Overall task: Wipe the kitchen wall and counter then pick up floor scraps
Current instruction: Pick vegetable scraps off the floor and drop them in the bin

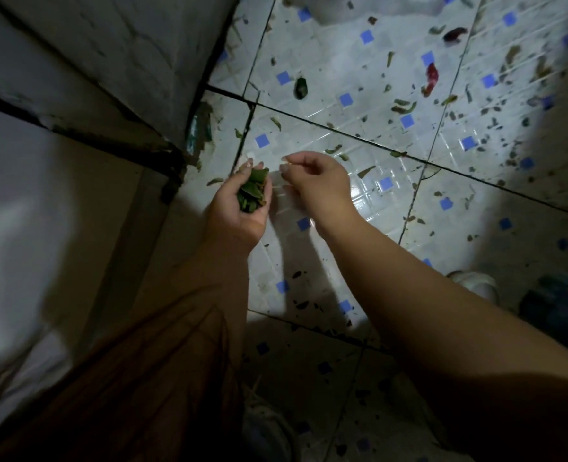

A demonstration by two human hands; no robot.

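Left hand (239, 208) at frame centre, palm up, fingers cupped; its grip is clamped on a bunch of green leaf scraps (250, 191), flat, glossy, crumpled together. Right hand (316, 181) just beside it to the right, grip loosely curled, thumb and fingertips near together; cannot tell if anything is pinched. Floor (359, 65) fills upper right: glossy white ceramic tiles with small blue square insets and dark grout lines, brightly lit. More scraps litter it: green pepper pieces (299, 88), curled green strips (406, 106), red chilli pieces (431, 78), many small dark flecks toward the right edge. Pale tiled wall (125, 38) with dark joints occupies upper left. Lower frame in shadow.
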